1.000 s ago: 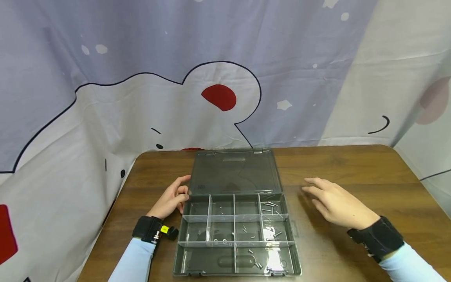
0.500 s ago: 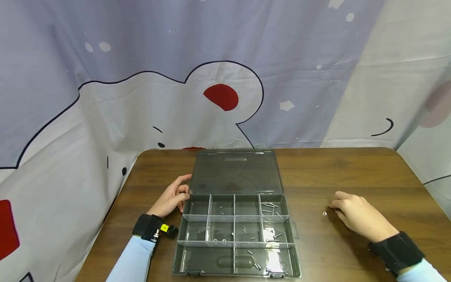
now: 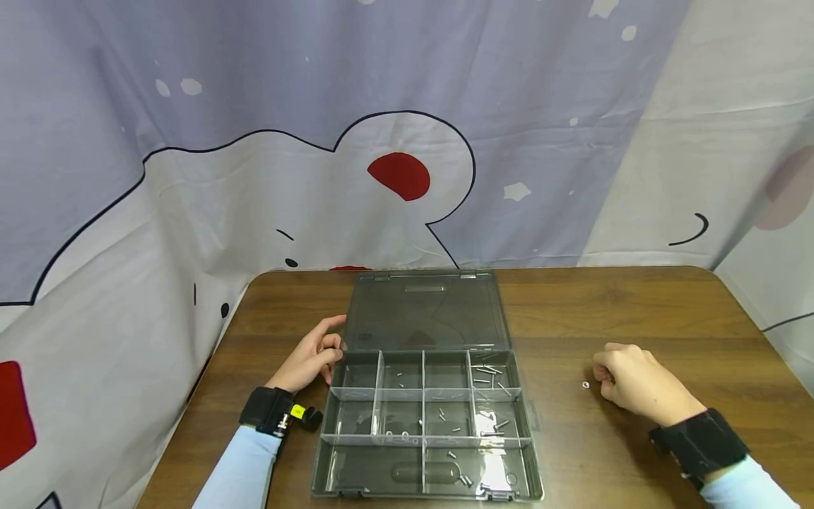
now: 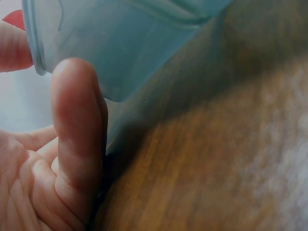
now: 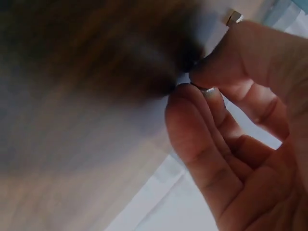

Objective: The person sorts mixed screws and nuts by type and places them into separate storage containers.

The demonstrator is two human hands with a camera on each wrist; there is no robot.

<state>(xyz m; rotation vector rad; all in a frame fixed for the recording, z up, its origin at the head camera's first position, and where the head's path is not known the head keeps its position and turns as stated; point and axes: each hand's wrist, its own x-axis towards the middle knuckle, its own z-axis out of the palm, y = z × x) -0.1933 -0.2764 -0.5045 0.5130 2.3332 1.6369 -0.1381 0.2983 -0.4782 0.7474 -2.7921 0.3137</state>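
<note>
In the head view my left hand touches the left side of a translucent grey compartment box, near the hinge of its opened lid. The thumb rests by a corner of the box in the left wrist view, a fingertip at the lid's edge. At the right, my right hand is low over the table, pinching a small shiny metal piece between thumb and fingers; most of it is hidden. A loose hex nut lies on the table just beside this hand.
Several screws lie in the box's back-right compartment, others in nearby compartments. Small nuts sit in a middle one. The wooden table ends at the back against a printed curtain.
My right hand moved right and down to the table, and its spread fingers closed together. The nut beside it came into view. My left hand and the box stayed put.
</note>
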